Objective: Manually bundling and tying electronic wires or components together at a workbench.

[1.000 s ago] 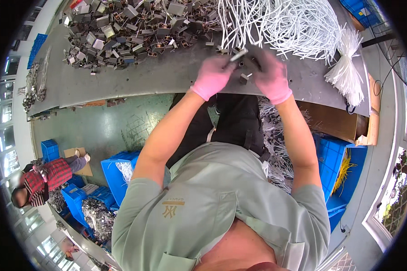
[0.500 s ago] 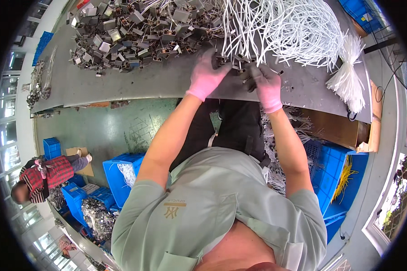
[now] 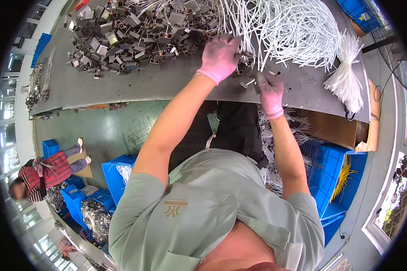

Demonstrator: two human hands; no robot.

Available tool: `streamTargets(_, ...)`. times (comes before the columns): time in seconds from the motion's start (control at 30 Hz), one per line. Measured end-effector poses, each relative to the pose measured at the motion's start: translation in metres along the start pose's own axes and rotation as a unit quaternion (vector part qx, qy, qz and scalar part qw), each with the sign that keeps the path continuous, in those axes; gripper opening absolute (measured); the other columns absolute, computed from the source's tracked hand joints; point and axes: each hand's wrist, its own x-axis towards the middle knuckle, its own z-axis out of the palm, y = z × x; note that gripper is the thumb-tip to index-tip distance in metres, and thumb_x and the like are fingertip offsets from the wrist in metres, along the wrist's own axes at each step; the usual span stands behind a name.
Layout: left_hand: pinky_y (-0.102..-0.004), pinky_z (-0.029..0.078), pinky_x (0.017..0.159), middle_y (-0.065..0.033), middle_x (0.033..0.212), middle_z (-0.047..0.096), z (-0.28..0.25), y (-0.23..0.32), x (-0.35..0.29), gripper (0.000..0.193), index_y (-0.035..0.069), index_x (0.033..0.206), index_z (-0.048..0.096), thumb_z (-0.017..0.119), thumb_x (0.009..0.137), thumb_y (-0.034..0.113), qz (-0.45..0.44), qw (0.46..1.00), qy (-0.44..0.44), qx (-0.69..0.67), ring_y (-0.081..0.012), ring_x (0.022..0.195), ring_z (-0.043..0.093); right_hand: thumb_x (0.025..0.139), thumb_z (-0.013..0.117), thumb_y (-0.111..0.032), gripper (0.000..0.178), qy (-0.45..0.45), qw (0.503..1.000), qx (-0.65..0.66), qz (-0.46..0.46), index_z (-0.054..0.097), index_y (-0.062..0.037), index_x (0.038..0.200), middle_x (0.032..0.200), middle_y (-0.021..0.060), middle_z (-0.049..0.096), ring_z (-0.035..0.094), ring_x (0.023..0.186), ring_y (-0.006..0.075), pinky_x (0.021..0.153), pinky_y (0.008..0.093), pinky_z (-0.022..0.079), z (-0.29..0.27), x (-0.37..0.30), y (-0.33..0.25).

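A small metal piece (image 3: pixel 247 84) lay on the gray counter (image 3: pixel 158 86), just beside the right hand (image 3: pixel 270 90). The fingers of that hand were bent and close together — I could not tell if they had hold of anything. The left hand (image 3: pixel 220 58) was at the near edge of a big pile of white wires (image 3: pixel 298 34). Its fingers were bent and a little apart, and I could not tell what they held. The 2 hands wore pink and dark gray gloves. To the left was a big heap of little metal boxes (image 3: pixel 117 45). 1 bunch of thin white strips (image 3: pixel 348 77) lay near the right end. Lower down on the right, yellow strands (image 3: pixel 342 178) showed by a blue crate (image 3: pixel 323 169). Far off on the left — 1 other person (image 3: pixel 52 169) in a red checked apron.
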Motion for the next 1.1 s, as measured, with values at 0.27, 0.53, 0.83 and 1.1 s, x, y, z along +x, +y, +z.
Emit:
streamTargets(0.27, -0.0450, 0.049, 0.083, -0.0176, 0.103, 0.061, 0.038, -0.045, -0.035, 0.047, 0.011, 0.122, 0.052, 0.063, 0.079, 0.026, -0.206, 0.976, -0.053, -0.054, -0.0353, 0.096, 0.060, 0.094, 0.055, -0.016, 0.024, -0.055, 0.991, 0.083, 0.087, 0.063, 0.0019, 0.108, 0.073, 0.0014, 0.060, 0.050, 0.059, 0.0068, 0.054, 0.0216, 0.038, 0.016, -0.004, -0.007)
streamTargets(0.53, -0.0358, 0.048, 0.083, -0.0186, 0.100, 0.065, 0.052, -0.074, -0.065, 0.036, 0.007, 0.115, 0.061, 0.064, 0.080, 0.017, -0.142, 0.978, -0.010, -0.151, -0.0367, 0.095, 0.061, 0.088, 0.059, -0.015, 0.022, -0.058, 0.987, 0.094, 0.113, 0.066, 0.0017, 0.100, 0.079, 0.0095, 0.067, 0.059, 0.069, 0.0160, 0.064, 0.0293, 0.046, 0.095, 0.027, 0.046)
streamTargets(0.83, -0.0346, 0.043, 0.057, -0.0107, 0.066, 0.058, -0.050, -0.056, -0.182, 0.025, -0.002, 0.079, 0.058, 0.054, 0.089, 0.021, -0.261, 0.906, -0.025, -0.333, -0.0224, 0.060, 0.053, 0.085, 0.058, -0.014, 0.024, -0.017, 0.988, 0.090, 0.124, 0.064, 0.0049, 0.097, 0.083, 0.0131, 0.066, 0.059, 0.076, 0.0186, 0.073, 0.0316, 0.046, 0.140, 0.043, 0.056)
streamTargets(1.1, -0.0270, 0.033, 0.044, -0.0026, 0.055, 0.050, -0.114, -0.087, -0.391, 0.029, 0.001, 0.065, 0.056, 0.059, 0.087, 0.020, -0.475, 0.799, -0.111, -0.352, -0.0092, 0.047, 0.043, 0.087, 0.063, -0.015, 0.025, 0.058, 0.929, 0.306, 0.199, 0.066, 0.0041, 0.102, 0.095, 0.0077, 0.065, 0.056, 0.084, 0.0144, 0.078, 0.0259, 0.044, 0.149, 0.068, 0.067)
